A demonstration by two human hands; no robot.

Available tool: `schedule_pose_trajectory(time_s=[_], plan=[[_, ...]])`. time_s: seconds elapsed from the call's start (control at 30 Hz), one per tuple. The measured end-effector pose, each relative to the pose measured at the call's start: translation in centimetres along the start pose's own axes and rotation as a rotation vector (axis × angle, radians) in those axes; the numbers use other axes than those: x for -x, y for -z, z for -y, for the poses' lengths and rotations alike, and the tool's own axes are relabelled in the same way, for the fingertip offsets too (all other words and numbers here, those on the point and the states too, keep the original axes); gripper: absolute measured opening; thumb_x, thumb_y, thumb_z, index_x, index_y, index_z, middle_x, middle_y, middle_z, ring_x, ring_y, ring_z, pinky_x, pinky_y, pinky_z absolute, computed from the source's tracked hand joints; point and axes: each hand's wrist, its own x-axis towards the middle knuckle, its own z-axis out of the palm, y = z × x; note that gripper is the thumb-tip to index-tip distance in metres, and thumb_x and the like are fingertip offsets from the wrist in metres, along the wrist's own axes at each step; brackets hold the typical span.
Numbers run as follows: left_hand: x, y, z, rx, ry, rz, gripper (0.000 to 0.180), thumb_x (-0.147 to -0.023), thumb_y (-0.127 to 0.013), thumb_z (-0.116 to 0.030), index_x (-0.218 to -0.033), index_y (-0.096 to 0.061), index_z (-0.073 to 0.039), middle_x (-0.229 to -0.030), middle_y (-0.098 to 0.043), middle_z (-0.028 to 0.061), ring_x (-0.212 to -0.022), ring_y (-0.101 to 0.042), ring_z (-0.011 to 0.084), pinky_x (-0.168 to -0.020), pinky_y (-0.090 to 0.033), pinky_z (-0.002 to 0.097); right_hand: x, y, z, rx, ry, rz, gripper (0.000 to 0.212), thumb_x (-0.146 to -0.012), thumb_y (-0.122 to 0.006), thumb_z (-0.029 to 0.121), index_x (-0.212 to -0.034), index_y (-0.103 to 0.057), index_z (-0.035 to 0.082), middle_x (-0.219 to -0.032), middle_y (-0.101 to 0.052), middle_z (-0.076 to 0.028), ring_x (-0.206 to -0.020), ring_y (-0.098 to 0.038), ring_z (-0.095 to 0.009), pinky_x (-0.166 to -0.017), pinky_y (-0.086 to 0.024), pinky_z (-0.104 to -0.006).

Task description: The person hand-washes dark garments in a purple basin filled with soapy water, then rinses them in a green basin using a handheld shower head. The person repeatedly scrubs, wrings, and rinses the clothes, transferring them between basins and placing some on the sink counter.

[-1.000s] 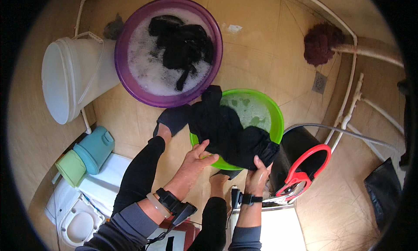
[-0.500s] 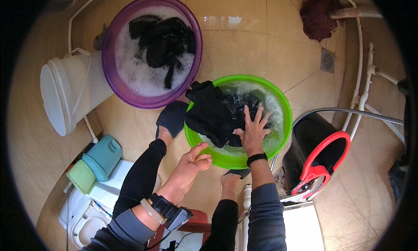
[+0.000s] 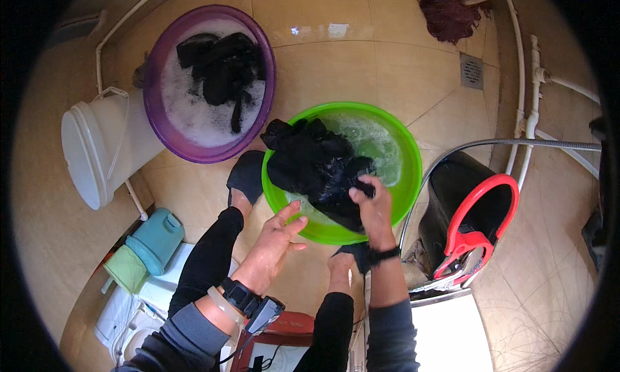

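Note:
A black garment [image 3: 316, 168] lies bunched in soapy water inside the green basin [image 3: 413, 172]. Its far left end hangs over the basin's rim. Over the near right part of the basin, my right hand [image 3: 376, 210] has its fingers curled round a fold of the wet cloth. My left hand [image 3: 271, 243] hovers by the near left rim, fingers apart and holding nothing; whether its fingertips touch the rim I cannot tell. The part of the cloth under my right fingers is hidden.
Beyond, on the left, a purple basin [image 3: 270, 68] holds more black clothes [image 3: 223, 68] in suds. A white lidded bucket [image 3: 129, 136] stands beside it. To the right are a black bin with a red handle [image 3: 455, 223], a metal hose [image 3: 497, 141] and a floor drain [image 3: 471, 71].
My right hand has gone from spread flat on the cloth to closed on a fold of it. The garment has shifted and bunched nearer. My left fingers have spread more. The view has shifted slightly.

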Motion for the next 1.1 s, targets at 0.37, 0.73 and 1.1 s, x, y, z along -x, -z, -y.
schedule_pose_trajectory(time_s=[0.37, 0.73, 1.1], plan=[[0.5, -2.2, -0.1, 0.158, -0.124, 0.045, 0.04, -0.11, -0.053, -0.018, -0.147, -0.059, -0.005, -0.135, -0.07, 0.0088, -0.118, -0.069, 0.0188, -0.102, -0.055, 0.0301, 14.5, -0.1, 8.3, -0.483, 0.128, 0.141, 0.021, -0.088, -0.077, 0.004, -0.108, -0.072, -0.001, -0.105, -0.073, -0.008, -0.101, -0.067, -0.016, -0.091, -0.054, -0.0307], [-1.8, 0.4, 1.6, 0.191, -0.145, 0.029, 0.07, -0.097, -0.072, 0.0, -0.157, -0.039, 0.007, -0.134, -0.067, 0.017, -0.118, -0.068, 0.025, -0.11, -0.052, 0.0408, 3.9, 1.3, -0.2, 0.075, 0.215, -0.415, 0.042, -0.092, -0.08, 0.013, -0.132, -0.067, 0.004, -0.129, -0.067, -0.015, -0.119, -0.064, -0.032, -0.108, -0.047, -0.0393], [-1.6, 1.9, 1.3, 0.174, -0.109, 0.026, 0.071, -0.1, -0.072, -0.007, -0.161, -0.038, 0.006, -0.161, -0.045, 0.0144, -0.142, -0.053, 0.0286, -0.107, -0.054, 0.0436, -7.2, -3.7, -6.3, 0.796, 0.123, 0.176, 0.045, -0.087, -0.067, 0.003, -0.13, -0.069, 0.015, -0.135, -0.064, -0.025, -0.116, -0.062, -0.049, -0.09, -0.056, -0.0557]])
